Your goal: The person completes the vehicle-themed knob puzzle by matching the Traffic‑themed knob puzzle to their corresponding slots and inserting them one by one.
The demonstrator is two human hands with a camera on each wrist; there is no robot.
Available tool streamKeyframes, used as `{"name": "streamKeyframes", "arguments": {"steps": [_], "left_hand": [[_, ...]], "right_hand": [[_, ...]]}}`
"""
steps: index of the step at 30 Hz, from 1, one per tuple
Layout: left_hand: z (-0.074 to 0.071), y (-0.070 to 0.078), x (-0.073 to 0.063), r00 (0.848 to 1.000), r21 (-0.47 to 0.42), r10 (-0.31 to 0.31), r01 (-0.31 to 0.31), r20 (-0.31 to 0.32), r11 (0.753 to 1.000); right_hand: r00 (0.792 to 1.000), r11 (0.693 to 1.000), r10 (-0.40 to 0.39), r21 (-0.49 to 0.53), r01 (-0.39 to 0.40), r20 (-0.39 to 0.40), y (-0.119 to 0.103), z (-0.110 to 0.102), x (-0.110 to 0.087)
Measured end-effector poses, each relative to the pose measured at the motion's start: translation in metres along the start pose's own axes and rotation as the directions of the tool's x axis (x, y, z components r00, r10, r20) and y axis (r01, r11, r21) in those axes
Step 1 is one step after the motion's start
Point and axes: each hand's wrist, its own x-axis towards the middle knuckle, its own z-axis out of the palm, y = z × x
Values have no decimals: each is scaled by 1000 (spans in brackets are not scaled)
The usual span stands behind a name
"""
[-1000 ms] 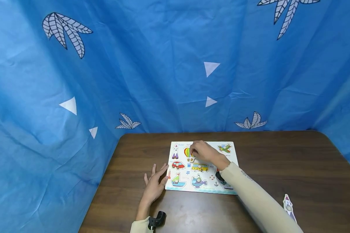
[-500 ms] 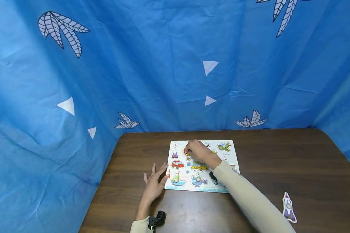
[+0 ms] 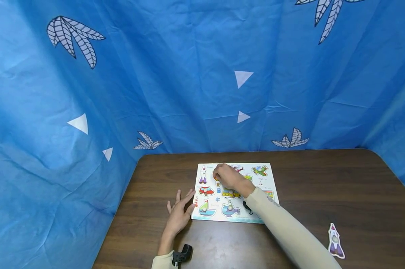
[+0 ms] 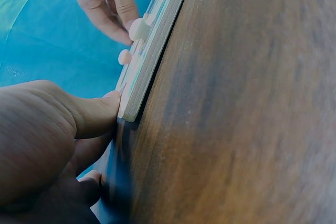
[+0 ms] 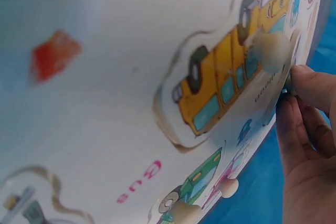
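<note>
A white vehicle puzzle board (image 3: 269,185) lies on the table. My right hand (image 3: 230,176) is over its upper left part, thumb and fingers pinching the hot-air balloon piece (image 3: 217,183) at the balloon picture; the hand covers most of that piece, and whether it sits flush cannot be told. My left hand (image 3: 178,218) lies at the board's left edge with fingers spread, its thumb touching the edge in the left wrist view. Beside the right hand is the yellow bus piece (image 5: 231,69), with a round knob. A rocket piece (image 3: 336,241) lies loose at the right.
The brown table (image 3: 323,186) carries the board near its far side. Around the pinching hand are the red car piece (image 3: 206,191), submarine piece (image 3: 230,209) and sailboat piece (image 3: 206,208). Blue cloth (image 3: 202,93) hangs behind the table and at its left.
My right hand has moved slightly left with the hot-air balloon piece, now over the balloon picture, and stays there. My left hand has kept its place at the board's edge.
</note>
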Motion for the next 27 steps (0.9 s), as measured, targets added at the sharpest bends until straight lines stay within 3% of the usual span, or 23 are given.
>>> {"name": "streamKeyframes", "arguments": {"steps": [10,14,27], "left_hand": [[1,1,0,1000,-4,2,-2,0,1000],[1,1,0,1000,-3,-6,6,-2,1000],[0,0,-1,1000,-8,6,-6,10,1000]], "right_hand": [[1000,1000,5,-31,-5,-4,2,1,-2],[1000,1000,-6,8,6,-8,5,-2,-8],[999,999,-26,33,28,-36,29,-37,-60]]}}
